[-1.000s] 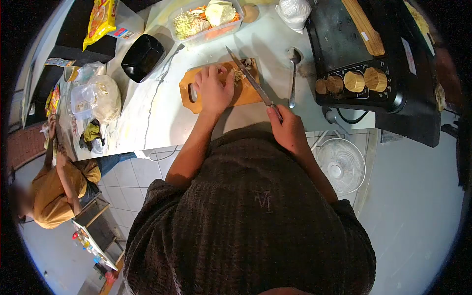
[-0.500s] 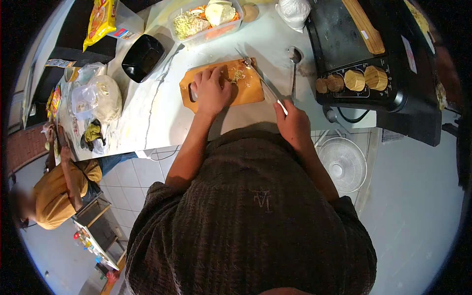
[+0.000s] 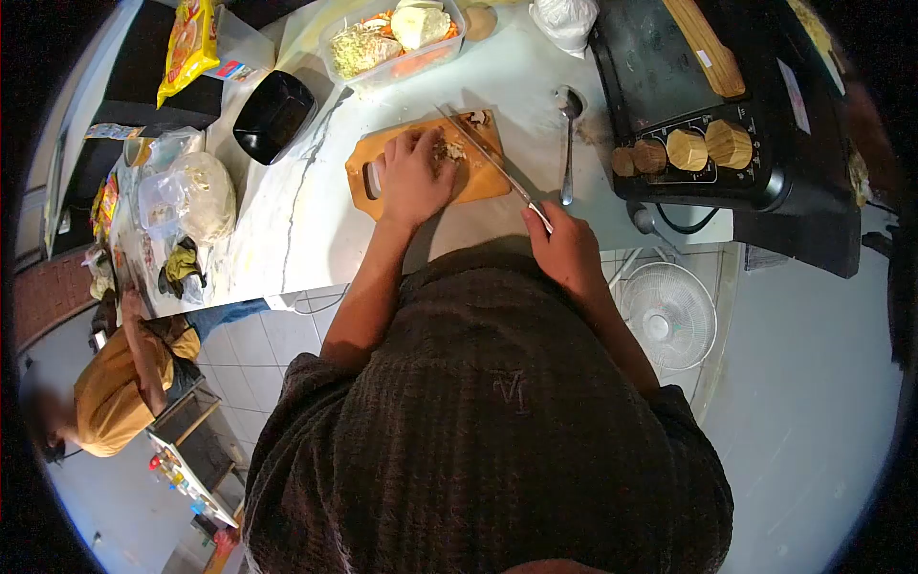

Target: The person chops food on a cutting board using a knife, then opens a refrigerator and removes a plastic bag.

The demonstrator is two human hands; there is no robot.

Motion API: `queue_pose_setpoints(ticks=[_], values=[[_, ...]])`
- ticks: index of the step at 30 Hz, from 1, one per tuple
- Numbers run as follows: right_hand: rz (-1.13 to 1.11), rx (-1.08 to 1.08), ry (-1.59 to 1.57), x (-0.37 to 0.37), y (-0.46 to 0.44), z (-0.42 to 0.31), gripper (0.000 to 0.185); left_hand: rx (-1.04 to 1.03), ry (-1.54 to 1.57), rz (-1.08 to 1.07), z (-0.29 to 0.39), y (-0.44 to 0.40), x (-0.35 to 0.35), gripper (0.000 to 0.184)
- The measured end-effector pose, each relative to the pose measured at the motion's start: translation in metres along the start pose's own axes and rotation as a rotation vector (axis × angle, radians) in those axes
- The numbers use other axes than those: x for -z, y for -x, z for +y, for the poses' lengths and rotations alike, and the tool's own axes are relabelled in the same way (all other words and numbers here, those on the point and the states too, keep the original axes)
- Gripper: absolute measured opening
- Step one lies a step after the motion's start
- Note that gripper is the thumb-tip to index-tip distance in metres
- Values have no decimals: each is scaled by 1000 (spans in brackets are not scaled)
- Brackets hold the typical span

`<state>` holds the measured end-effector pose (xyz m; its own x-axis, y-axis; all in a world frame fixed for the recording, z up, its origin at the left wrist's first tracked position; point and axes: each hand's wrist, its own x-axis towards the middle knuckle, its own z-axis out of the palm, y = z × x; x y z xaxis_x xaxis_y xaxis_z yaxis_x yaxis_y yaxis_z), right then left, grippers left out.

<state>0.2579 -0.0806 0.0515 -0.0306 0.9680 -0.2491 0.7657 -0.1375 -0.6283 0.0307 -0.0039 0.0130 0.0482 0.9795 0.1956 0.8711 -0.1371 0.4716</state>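
My right hand [image 3: 564,244] is closed round the handle of a knife [image 3: 495,167], whose blade slants up and left over the wooden cutting board [image 3: 478,187]. Chopped pale bits [image 3: 448,151] lie on the board beside the blade. My left hand [image 3: 413,180] rests on the board, its fingers spread and their tips at the edge of the bits; whether anything is under them is hidden. Small darker pieces [image 3: 478,119] sit at the board's upper right corner. A spoon [image 3: 569,143] lies on the counter to the right of the board.
Behind the board is a container of shredded vegetables [image 3: 402,65], with a black bowl [image 3: 274,117] to its left. A black griddle [image 3: 660,86] stands at the right, a white bag [image 3: 564,24] beside it. Plastic bags [image 3: 206,196] and another person [image 3: 120,387] are at the left.
The knife has swung off the board's right side and back over the bits. My left hand has shifted slightly right, towards them. The other person's arms have moved.
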Motion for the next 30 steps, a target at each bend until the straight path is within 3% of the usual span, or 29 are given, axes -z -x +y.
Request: queue_pose_setpoints(ticks=[8,13,20,26,28,29,30], values=[[15,-49,3,4,-2,-2,32,-68,26,84,7,0,-21,46],[16,-49,10,5,-3,-3,32,-146,129,139,4,-1,-31,21],[37,-16,23,7,-7,0,34,-194,33,131,1,-2,-34,20],[91,-16,-13,16,-4,-6,32,-131,70,65,1,-11,-22,15],[76,-22,-5,16,-4,-2,32,88,188,-160,2,-17,-6,20],[56,-28,7,16,-4,0,31,82,185,-161,-2,-18,-3,20],[62,-29,1,14,-4,2,31,186,373,-205,-7,-18,1,22]])
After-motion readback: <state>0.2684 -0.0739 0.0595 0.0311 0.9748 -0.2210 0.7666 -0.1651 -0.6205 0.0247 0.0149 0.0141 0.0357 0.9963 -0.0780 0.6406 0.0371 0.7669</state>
